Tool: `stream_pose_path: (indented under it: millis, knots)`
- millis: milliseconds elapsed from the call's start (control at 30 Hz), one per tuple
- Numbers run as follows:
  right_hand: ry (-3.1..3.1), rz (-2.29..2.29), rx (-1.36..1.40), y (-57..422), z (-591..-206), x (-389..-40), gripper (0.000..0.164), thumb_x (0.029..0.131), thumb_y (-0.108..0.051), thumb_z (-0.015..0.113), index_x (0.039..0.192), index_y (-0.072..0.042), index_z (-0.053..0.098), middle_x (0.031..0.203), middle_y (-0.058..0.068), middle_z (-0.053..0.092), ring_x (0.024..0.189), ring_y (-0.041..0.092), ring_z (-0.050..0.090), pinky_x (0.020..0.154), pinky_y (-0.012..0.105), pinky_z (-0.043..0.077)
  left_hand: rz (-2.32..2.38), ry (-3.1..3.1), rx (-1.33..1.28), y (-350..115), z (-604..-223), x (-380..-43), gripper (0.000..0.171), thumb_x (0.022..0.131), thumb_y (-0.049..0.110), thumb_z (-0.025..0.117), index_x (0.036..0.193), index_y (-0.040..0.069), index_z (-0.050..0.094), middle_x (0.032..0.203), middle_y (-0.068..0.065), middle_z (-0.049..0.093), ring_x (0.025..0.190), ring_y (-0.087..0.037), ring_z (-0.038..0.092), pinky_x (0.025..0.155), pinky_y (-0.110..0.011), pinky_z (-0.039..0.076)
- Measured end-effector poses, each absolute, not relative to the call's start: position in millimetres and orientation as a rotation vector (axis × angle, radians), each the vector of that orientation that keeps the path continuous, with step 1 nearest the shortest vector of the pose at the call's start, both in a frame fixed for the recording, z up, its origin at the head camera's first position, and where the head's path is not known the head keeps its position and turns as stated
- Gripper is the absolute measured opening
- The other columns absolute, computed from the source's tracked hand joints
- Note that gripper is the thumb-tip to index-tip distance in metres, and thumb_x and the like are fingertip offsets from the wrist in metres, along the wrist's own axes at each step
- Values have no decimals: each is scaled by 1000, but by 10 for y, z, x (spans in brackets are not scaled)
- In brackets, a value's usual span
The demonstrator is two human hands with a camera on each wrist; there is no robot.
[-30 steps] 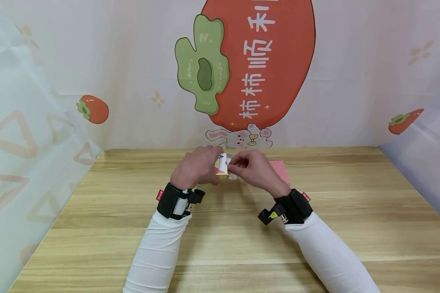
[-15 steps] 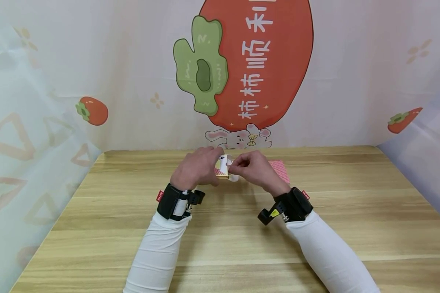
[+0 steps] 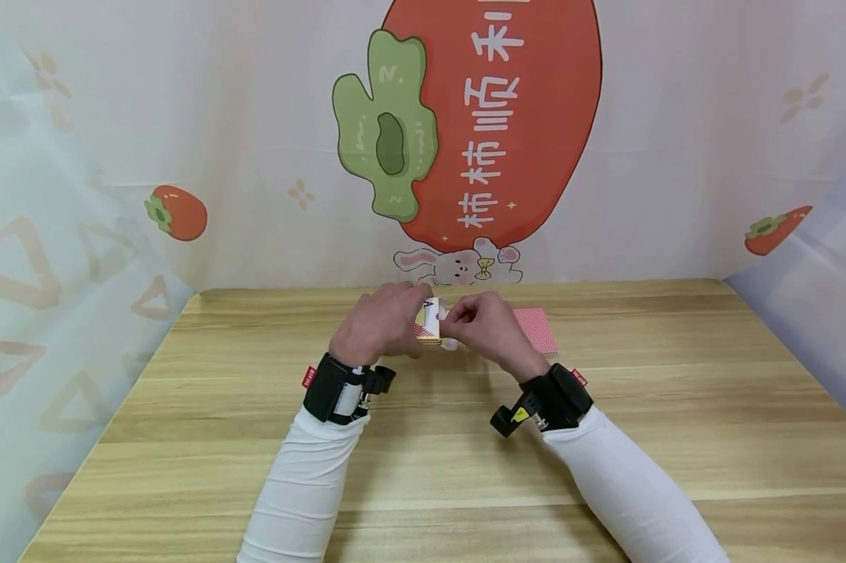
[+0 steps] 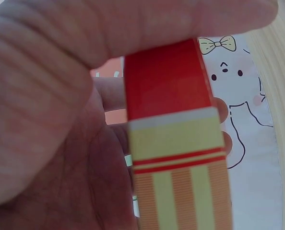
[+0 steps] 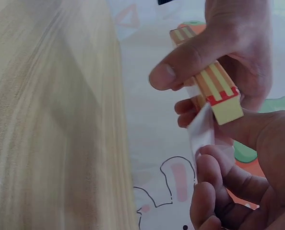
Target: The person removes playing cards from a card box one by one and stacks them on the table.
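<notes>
Backdrop: pale printed cloth (image 3: 676, 156) behind the work, with a big orange-red persimmon print (image 3: 550, 133) and a small rabbit print (image 3: 458, 270) beneath it.
Counter: light wood-grain counter (image 3: 437, 469), its far edge meeting the cloth.
Card box: a small box (image 3: 428, 322) near the counter's far edge, between the hands, apparently held off the wood; its narrow side is striped tan and cream with red bands.
Left hand: the left hand (image 3: 384, 320) grips the box, thumb on one side and fingers curled round the other.
Right hand: the right hand (image 3: 489, 324) has its fingers drawn in, pinching a whitish, see-through-looking piece (image 5: 202, 132) at the box's end; whether film or flap, I cannot tell.
Red-patterned stack: a red-patterned card or pack (image 3: 535, 328) lies flat beside the right hand.
Step in hand: probably working that whitish piece at the box's end.
Next move: seems to call for a steady left grip and a gentle right pinch, lest the box bend.
Lettering: "A" on the box face; 柿柿顺 on the cloth, the next character cut by the frame; the red wristband tags (image 3: 310, 377) are too small to read.
</notes>
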State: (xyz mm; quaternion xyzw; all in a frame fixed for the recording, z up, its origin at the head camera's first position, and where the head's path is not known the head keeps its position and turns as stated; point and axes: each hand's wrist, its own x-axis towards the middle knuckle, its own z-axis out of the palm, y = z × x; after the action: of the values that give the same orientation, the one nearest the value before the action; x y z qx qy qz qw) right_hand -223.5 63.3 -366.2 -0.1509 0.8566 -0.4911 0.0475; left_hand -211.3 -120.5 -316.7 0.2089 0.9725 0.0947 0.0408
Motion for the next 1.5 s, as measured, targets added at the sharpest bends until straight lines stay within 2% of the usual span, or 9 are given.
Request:
stream_pose_path:
  millis: [167, 533, 800, 1033, 1233, 1500]
  knots:
    - [2634, -1492, -452, 605, -3676, -2227, 10, 87, -13, 77, 80, -7, 73, 72, 4, 65, 66, 19, 54, 58, 30, 42, 289, 2979, 635, -1201, -3162, -2108, 73, 68, 23, 94, 128, 8, 56, 110, -9, 64, 96, -26, 60, 76, -44, 55]
    - [2516, -1504, -398, 638, -3614, -2212, 12, 89, -15, 78, 87, -4, 73, 81, 6, 69, 74, 22, 57, 62, 30, 43, 287, 2977, 645, -1211, -3157, -2104, 74, 68, 24, 94, 128, 8, 55, 111, -9, 64, 97, -25, 59, 76, -43, 55]
    - [2434, -1552, -346, 648, -3549, -2213, 22, 89, -11, 77, 103, 3, 67, 85, 10, 68, 85, 33, 63, 65, 29, 47, 285, 2980, 636, -1219, -3146, -2107, 71, 69, 22, 93, 128, 8, 56, 110, -9, 64, 96, -26, 60, 76, -44, 55]
    - [2386, -1535, -353, 682, -3535, -2239, 45, 91, -11, 76, 127, 1, 53, 89, 13, 69, 93, 39, 65, 76, 34, 51, 265, 2977, 630, -1232, -3158, -2093, 72, 69, 24, 94, 129, 8, 56, 112, -9, 64, 97, -26, 60, 79, -46, 55]
    - [2402, -1444, -396, 759, -3506, -2259, 41, 93, -12, 74, 126, -1, 54, 86, 12, 66, 88, 37, 61, 69, 33, 46, 301, 2973, 617, -1250, -3181, -2085, 74, 68, 23, 94, 130, 8, 56, 113, -9, 65, 98, -26, 60, 80, -47, 55]
    - [2460, -1322, -422, 907, -3425, -2298, 47, 93, -20, 74, 132, -4, 53, 97, 13, 66, 94, 36, 61, 74, 36, 48, 316, 2975, 611, -1257, -3165, -2110, 72, 70, 21, 93, 130, 8, 56, 109, -8, 64, 94, -25, 60, 76, -44, 55]
